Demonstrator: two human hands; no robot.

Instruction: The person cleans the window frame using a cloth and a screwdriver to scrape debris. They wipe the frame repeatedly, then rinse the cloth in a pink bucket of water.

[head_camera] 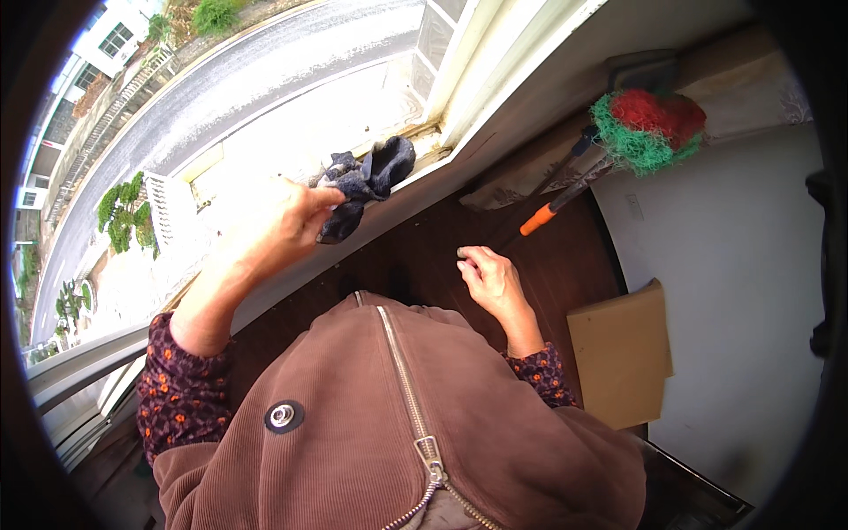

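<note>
My left hand (291, 215) pinches a crumpled dark cloth (361, 182) between thumb and fingers. The cloth hangs over the inner edge of the window sill (427, 159), close to the frame's corner; whether it presses on the sill I cannot tell. My right hand (490, 278) hovers over the dark floor, fingers curled and nothing visible in it. Nearest to that hand is the orange grip (536, 220) on a long pole.
A broom-like head of green and red mesh (649, 129) leans in the far corner. Flat cardboard (619, 358) rests against the white wall (722, 265) at right. Beyond the open window lie a road (278, 93) and potted shrubs (126, 212). Dark wooden floor (424, 245) spreads below.
</note>
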